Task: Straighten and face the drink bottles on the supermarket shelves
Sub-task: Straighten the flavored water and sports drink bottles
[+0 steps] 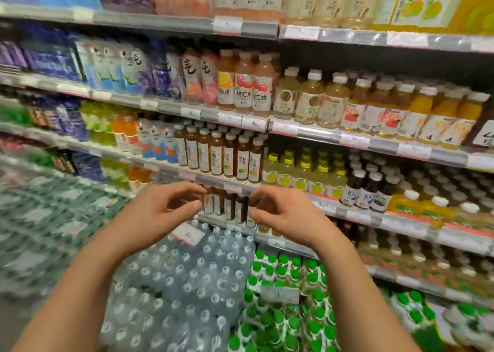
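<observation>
Dark brown tea bottles (227, 207) with white labels stand in a row on a low shelf, straight ahead. My left hand (160, 212) hovers at the left end of that row, fingers curled and apart, holding nothing. My right hand (280, 215) is at the row's right end, fingers also curled and apart, fingertips close to the rightmost bottle; whether they touch is unclear. One shelf up stands a similar row of brown tea bottles (222, 153) with white caps, labels facing outward. The picture is blurred at the edges.
Shrink-wrapped packs of water bottles (187, 284) are stacked below my hands, with green-capped bottles (280, 284) to their right. Yellow-green drinks (302, 175), dark juice bottles (366, 188) and orange juice (427, 204) fill the shelves on the right. A price tag (187, 234) hangs off the shelf edge.
</observation>
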Demonstrator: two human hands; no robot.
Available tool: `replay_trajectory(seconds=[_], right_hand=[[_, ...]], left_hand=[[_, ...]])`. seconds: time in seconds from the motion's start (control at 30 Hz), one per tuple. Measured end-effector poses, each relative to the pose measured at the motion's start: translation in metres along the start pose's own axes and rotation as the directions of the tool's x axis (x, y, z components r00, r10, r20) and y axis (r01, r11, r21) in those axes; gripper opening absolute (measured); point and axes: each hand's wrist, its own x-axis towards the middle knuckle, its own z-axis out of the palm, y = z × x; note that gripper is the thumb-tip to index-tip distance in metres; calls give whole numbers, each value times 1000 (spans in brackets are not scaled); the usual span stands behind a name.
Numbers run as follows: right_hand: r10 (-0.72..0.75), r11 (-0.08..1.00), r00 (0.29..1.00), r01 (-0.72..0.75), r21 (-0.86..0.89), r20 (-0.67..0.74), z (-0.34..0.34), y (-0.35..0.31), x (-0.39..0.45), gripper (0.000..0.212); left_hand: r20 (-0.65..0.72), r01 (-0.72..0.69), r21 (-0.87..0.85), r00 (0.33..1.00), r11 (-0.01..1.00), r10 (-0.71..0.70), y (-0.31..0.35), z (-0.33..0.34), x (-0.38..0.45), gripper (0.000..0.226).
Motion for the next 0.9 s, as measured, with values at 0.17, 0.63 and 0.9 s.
replay_trajectory(seconds=[0.17,0.63,0.9], right_hand=[[0,1000,992,3,-20,127,64,-66,7,37],[-189,980,937,200,-5,293,135,-205,91,39],[-220,975,927,219,37,304,174,-231,161,39]], left_hand=[[-16,110,35,994,993,-109,-54,-41,-61,30],[-138,264,62,957,962,-254,-142,-149,-146,40],[-116,283,87,955,955,-272,-189,-191,-123,40]])
